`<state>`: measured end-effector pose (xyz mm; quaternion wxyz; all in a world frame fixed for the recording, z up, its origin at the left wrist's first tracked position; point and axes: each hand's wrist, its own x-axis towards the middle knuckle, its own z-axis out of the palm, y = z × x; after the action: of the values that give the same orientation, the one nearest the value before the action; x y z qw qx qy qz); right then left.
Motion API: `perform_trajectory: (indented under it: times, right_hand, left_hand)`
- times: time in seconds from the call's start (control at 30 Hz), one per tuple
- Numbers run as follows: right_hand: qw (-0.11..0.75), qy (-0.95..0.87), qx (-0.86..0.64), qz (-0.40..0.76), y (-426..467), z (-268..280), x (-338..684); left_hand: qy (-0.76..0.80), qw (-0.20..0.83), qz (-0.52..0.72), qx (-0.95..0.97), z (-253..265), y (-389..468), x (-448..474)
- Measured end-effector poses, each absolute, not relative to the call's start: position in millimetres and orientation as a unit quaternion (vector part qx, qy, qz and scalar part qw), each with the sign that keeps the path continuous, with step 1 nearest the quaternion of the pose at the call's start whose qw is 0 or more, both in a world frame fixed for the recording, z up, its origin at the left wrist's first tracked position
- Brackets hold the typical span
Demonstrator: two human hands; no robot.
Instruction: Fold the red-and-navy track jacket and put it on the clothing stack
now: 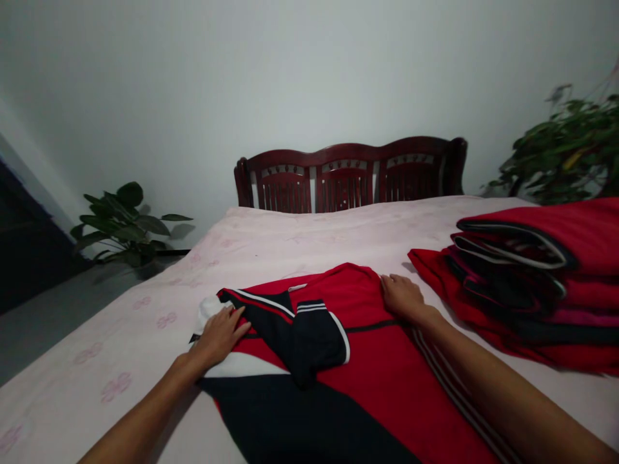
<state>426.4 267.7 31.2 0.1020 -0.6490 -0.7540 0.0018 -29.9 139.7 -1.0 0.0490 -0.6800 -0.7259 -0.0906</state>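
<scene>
A red, navy and white track jacket (382, 354) lies spread on the bed in front of me. One of its sleeves (319, 341), navy with white stripes at the cuff, is folded across the middle. My left hand (220, 335) rests on the jacket's left shoulder edge, fingers apart and fairly flat on the cloth, beside a white patch of fabric. At the opposite shoulder edge, my right hand (403, 298) has its fingers curled on the red cloth, close to the white-striped side. The jacket's lower part runs out of view at the bottom.
On the right of the bed stands a stack of folded red and navy clothes (522, 290). Pink flowered bedding (145, 341) covers the bed. A dark wooden headboard (345, 177) rises at the back. Potted plants (126, 225) stand at both sides.
</scene>
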Motion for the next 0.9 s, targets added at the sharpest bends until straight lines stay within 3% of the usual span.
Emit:
perform_trajectory:
  times: [0.2, 0.27, 0.43, 0.57, 0.67, 0.77, 0.9]
  right_hand:
    - [0.164, -0.844, -0.485, 0.157, 187.9, 49.5, 421.8]
    - [0.147, -0.864, -0.440, 0.195, 156.7, 47.9, 408.5]
    - [0.101, -0.889, -0.417, 0.159, 116.9, 37.7, 360.2]
    - [0.122, -0.875, -0.400, 0.243, 141.8, 55.4, 323.0]
    - [0.174, -0.846, -0.415, 0.287, 188.5, 99.5, 311.1]
    - [0.285, -0.791, -0.451, 0.299, 234.7, 147.6, 320.8]
    - [0.366, -0.727, -0.488, 0.316, 239.7, 156.1, 355.3]
  left_hand:
    - [-0.579, -0.070, -0.147, -0.799, 13.3, 73.4, -8.5]
    - [-0.518, -0.108, -0.145, -0.836, 24.1, 53.2, 7.9]
    - [-0.452, -0.106, -0.131, -0.876, 26.0, 22.3, 39.8]
    - [-0.477, -0.093, -0.159, -0.859, 17.6, 17.1, 44.4]
    - [-0.479, -0.097, -0.181, -0.854, 19.8, 13.4, 42.1]
    - [-0.475, -0.112, -0.184, -0.853, 25.9, 5.8, 36.8]
    - [-0.469, -0.097, -0.180, -0.859, 26.1, -8.3, 27.1]
